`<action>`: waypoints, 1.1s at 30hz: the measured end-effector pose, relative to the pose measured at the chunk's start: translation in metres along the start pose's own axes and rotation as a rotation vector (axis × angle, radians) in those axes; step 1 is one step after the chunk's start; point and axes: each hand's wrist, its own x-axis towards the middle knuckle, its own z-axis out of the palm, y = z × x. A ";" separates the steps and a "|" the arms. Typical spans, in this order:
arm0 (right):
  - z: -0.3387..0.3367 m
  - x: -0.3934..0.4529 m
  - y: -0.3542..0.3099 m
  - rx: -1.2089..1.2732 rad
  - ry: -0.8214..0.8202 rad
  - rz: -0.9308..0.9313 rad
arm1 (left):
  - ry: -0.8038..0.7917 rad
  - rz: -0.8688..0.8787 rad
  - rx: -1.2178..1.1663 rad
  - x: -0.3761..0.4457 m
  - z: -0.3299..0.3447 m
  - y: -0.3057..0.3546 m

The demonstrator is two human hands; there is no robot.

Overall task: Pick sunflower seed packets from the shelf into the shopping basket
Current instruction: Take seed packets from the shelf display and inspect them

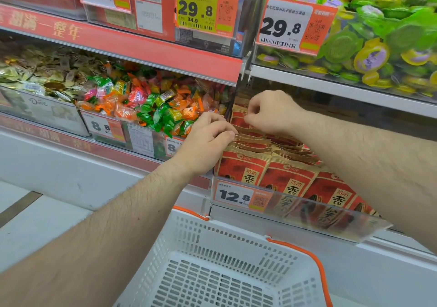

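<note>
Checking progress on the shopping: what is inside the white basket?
No packets show in the basket: only its bare slotted floor. Its near-left part is covered by the left forearm, so that part cannot be seen.

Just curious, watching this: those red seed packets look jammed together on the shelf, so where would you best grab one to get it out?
Probably by its flat tan top edge, from above. The seed packets stand upright in tight rows behind a clear rail, so only the tops are free. Both the left hand and right hand are already at those tops.
</note>
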 end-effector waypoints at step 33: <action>-0.008 -0.068 -0.016 0.148 0.831 -0.421 | 0.205 0.228 0.004 -0.008 -0.018 0.028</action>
